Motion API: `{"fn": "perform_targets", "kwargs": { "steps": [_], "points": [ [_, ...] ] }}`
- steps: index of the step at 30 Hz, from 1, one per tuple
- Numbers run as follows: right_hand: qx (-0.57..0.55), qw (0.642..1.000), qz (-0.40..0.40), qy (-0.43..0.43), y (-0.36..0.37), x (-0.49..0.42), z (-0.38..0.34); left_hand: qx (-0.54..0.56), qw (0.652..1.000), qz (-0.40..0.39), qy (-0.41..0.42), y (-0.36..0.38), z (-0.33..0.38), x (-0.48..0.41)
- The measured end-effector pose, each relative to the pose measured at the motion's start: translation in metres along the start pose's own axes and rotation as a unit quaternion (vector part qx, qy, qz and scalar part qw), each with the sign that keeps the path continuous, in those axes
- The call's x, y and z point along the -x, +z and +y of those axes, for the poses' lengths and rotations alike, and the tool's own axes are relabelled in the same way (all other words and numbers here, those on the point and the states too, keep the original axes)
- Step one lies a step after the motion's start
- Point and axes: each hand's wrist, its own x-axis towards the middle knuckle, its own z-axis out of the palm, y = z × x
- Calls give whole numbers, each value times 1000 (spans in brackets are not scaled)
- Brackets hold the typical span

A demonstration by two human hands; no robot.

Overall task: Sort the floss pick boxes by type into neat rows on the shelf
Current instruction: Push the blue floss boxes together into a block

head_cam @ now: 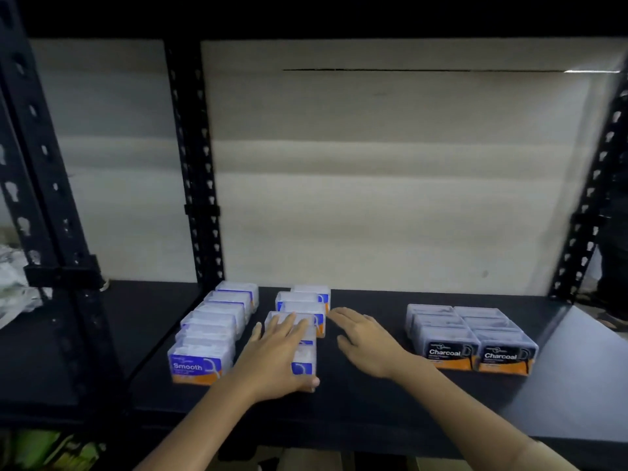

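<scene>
On the black shelf (373,396), a straight row of several blue "Smooth" floss pick boxes (204,338) runs front to back at the left. A second, crooked row of blue boxes (306,302) stands in the middle. My left hand (278,351) lies flat on top of the front boxes of that row, thumb wrapped over the front box's lower right corner. My right hand (363,338) hovers open just right of the row, fingertips near its side. Two neat rows of dark "Charcoal" boxes (475,338) stand at the right.
Black slotted uprights (193,164) frame the bay, with a pale back panel (390,181) behind. The shelf's right side holds bare surface (560,368). Crumpled white material (13,283) sits beyond the left upright.
</scene>
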Motion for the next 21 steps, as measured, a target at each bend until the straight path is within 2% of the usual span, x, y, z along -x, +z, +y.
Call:
{"fn": "perform_targets", "kwargs": {
  "steps": [5,13,21],
  "points": [
    [-38,999,-2,1,10,-34,-25,-12,1000,19,12,7,-15,4],
    [-91,991,-96,28,16,-63,-48,-17,998,59,34,9,-24,13],
    [-26,994,-104,-9,18,-66,-36,-41,998,39,37,7,-35,16]
  ]
}}
